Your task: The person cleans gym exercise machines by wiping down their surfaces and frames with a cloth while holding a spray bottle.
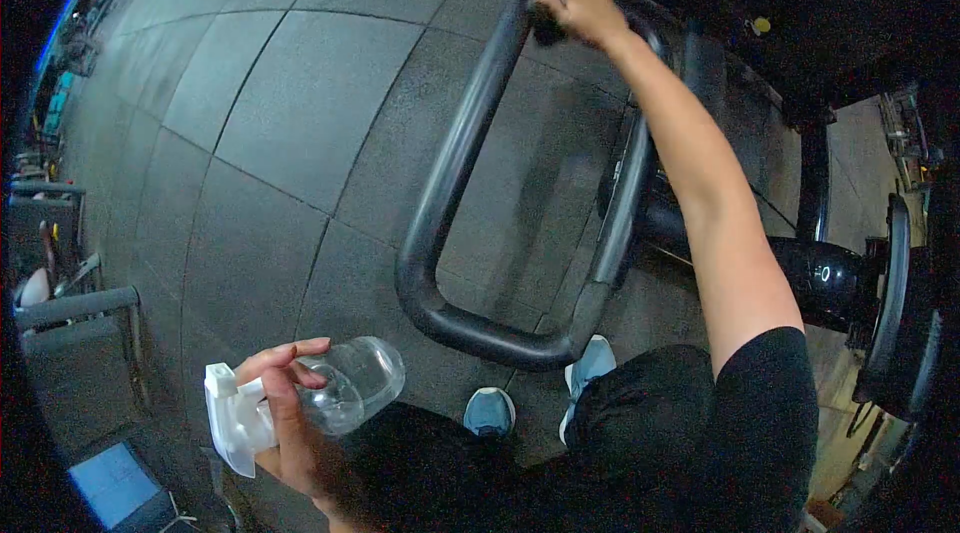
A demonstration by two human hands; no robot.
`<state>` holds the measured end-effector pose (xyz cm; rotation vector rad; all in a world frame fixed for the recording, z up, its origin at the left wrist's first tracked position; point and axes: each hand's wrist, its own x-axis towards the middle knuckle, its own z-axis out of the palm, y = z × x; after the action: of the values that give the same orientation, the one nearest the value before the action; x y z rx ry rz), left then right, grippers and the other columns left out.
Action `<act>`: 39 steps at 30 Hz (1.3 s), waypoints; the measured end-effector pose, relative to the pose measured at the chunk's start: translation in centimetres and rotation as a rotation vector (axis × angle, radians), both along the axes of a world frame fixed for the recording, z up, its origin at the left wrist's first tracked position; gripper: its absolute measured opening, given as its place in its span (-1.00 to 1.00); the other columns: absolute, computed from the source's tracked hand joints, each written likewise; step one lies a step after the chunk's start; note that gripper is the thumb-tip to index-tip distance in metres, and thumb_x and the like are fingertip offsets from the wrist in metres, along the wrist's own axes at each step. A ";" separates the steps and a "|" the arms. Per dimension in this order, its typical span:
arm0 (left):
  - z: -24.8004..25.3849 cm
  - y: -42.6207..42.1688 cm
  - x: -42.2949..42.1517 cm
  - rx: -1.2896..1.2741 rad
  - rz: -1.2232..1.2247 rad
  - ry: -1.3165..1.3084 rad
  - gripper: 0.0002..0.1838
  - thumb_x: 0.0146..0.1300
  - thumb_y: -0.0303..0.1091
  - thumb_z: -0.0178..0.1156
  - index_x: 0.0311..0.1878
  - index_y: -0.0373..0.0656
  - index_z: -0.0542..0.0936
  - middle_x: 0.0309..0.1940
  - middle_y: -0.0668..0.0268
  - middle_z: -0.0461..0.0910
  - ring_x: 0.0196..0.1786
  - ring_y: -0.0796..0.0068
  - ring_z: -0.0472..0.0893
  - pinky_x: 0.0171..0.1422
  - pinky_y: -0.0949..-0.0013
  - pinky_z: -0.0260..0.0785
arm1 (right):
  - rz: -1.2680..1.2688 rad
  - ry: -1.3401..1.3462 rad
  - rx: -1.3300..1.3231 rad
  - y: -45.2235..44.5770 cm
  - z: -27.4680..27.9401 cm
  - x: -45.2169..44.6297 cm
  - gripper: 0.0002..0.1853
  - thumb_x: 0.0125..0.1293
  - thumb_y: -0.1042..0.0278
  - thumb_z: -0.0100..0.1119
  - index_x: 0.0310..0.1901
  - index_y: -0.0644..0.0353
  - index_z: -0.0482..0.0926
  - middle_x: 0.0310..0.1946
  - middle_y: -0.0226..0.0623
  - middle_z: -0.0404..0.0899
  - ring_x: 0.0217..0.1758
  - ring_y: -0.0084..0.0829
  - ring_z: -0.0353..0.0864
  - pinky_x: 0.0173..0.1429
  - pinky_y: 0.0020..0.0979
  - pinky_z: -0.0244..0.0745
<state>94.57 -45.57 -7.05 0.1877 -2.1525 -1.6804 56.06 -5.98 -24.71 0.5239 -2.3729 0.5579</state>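
My left hand (288,423) is closed around the neck of a clear spray bottle (368,385) with a white trigger head. The bottle lies tilted, its base pointing right. At the top, my right hand (585,11) stretches far forward, closed on a dark cloth (547,29) pressed against the far end of a black tubular handlebar (455,158). The hand and cloth are slightly blurred. The bar forms a rounded loop in front of my legs, and its far corner is partly hidden by the cloth and hand.
Dark exercise machine parts (815,278) stand to the right, beside my right arm. My blue shoes (490,411) are on dark rubber floor tiles (280,83), close to the loop's near end. Another padded bar (75,308) and a blue flat object (115,483) are at left.
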 end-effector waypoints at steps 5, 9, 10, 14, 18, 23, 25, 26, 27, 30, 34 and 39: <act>-0.6 -0.4 1.4 0.050 0.016 0.006 -0.74 0.54 -0.29 0.09 -0.07 -0.35 0.56 -0.35 0.06 0.60 -0.31 0.37 0.61 -0.13 0.38 0.45 | -0.214 -0.209 0.251 1.5 2.5 2.6 -0.31 0.40 -0.37 -0.01 0.00 0.25 0.54 -0.02 0.04 0.60 0.13 0.07 0.57 0.21 -0.08 0.47; -0.7 -0.8 2.5 0.020 -0.018 0.078 -0.73 0.55 -0.27 0.07 -0.05 -0.35 0.55 -0.33 0.02 0.62 -0.30 0.32 0.63 -0.11 0.34 0.47 | -0.333 -0.396 0.328 7.8 3.5 5.4 -0.12 0.14 -0.47 0.21 0.16 0.28 0.53 0.08 0.08 0.64 0.14 0.01 0.64 0.21 -0.10 0.52; -0.9 -0.9 2.9 0.010 -0.031 0.107 -0.71 0.55 -0.25 0.07 -0.04 -0.35 0.55 -0.30 -0.01 0.63 -0.30 0.30 0.64 -0.12 0.33 0.47 | -0.342 -0.445 0.298 8.9 4.1 6.7 -0.05 0.14 -0.49 0.22 0.24 0.32 0.49 0.14 0.09 0.61 0.18 -0.01 0.64 0.24 -0.13 0.49; -1.1 -3.3 4.1 0.069 -0.059 0.069 -0.67 0.54 -0.18 0.09 -0.03 -0.33 0.55 -0.28 -0.05 0.65 -0.27 0.24 0.68 -0.12 0.33 0.47 | -0.372 -0.565 0.094 11.8 3.9 9.7 -0.19 0.20 -0.46 0.20 0.11 0.23 0.62 0.02 0.10 0.67 0.14 -0.05 0.67 0.23 -0.17 0.49; -1.2 -3.3 5.1 -0.010 0.059 0.008 -0.61 0.50 -0.08 0.15 -0.01 -0.30 0.58 -0.37 0.06 0.66 -0.25 0.15 0.73 -0.11 0.31 0.46 | -0.437 -0.572 0.124 10.9 3.1 14.8 -0.30 0.36 -0.26 0.14 0.18 0.29 0.57 0.16 0.10 0.60 0.27 0.01 0.58 0.27 -0.22 0.48; -1.2 -5.3 6.7 -0.010 0.001 0.008 -0.56 0.53 0.01 0.03 0.01 -0.23 0.59 -0.41 0.13 0.62 -0.20 0.17 0.70 -0.09 0.28 0.39 | -0.303 -0.209 -0.403 3.9 6.8 25.1 -0.65 0.46 0.18 0.19 0.10 0.24 0.65 0.05 -0.20 0.69 0.13 -0.31 0.65 0.26 -0.39 0.47; -0.6 -4.9 7.4 -0.042 0.054 -0.020 -0.54 0.55 0.02 0.00 0.04 -0.26 0.57 -0.39 0.13 0.59 -0.15 0.12 0.68 -0.05 0.28 0.35 | 0.063 0.193 -0.139 8.5 8.0 25.9 -0.70 0.49 0.41 -0.02 0.04 0.27 0.70 0.20 -0.14 0.60 0.26 -0.27 0.58 0.42 -0.31 0.39; -0.4 -4.9 7.7 -0.040 0.053 -0.016 -0.54 0.55 0.02 0.00 0.04 -0.26 0.57 -0.39 0.13 0.59 -0.15 0.12 0.68 -0.05 0.28 0.35 | 0.123 0.036 -0.525 6.8 9.6 28.2 -0.69 0.49 0.44 -0.06 0.04 0.33 0.67 0.21 -0.07 0.59 0.30 -0.20 0.56 0.45 -0.22 0.38; -0.3 -5.0 7.8 -0.013 0.025 0.012 -0.53 0.54 0.01 0.03 0.04 -0.29 0.57 -0.38 0.11 0.60 -0.15 0.10 0.68 -0.04 0.28 0.34 | 0.320 0.001 -0.677 5.3 11.1 30.0 -0.69 0.51 0.43 -0.08 0.10 0.38 0.59 0.21 0.02 0.56 0.29 -0.14 0.56 0.42 -0.18 0.44; 0.3 -5.2 8.3 0.005 -0.001 0.052 -0.51 0.53 0.02 0.05 0.04 -0.33 0.56 -0.39 0.12 0.59 -0.15 0.07 0.68 -0.01 0.28 0.34 | 0.293 0.185 -0.542 1.9 11.8 32.9 -0.65 0.50 0.40 -0.07 0.19 0.42 0.49 0.21 0.12 0.52 0.27 -0.07 0.56 0.38 -0.12 0.49; 0.5 -5.6 9.0 0.142 -0.024 0.072 -0.49 0.52 0.03 0.05 0.04 -0.35 0.56 -0.40 0.14 0.56 -0.12 0.05 0.68 0.03 0.28 0.32 | 0.608 -0.577 -0.719 -8.6 13.5 37.3 -0.62 0.19 0.41 0.20 0.05 0.33 0.55 0.10 0.00 0.58 0.17 -0.16 0.59 0.29 -0.19 0.47; 1.1 -5.2 8.7 0.020 -0.008 0.023 -0.47 0.53 0.06 -0.02 0.08 -0.31 0.55 -0.32 0.08 0.61 -0.09 0.11 0.66 0.02 0.32 0.31 | 0.737 -0.451 0.212 -19.2 6.4 40.5 -0.47 0.06 0.29 0.45 0.10 0.15 0.55 0.25 0.03 0.42 0.31 0.00 0.43 0.29 -0.14 0.53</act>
<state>103.32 -50.74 -5.95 0.1642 -2.1233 -1.7007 96.51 -25.18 -18.32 1.5375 -2.6309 0.8060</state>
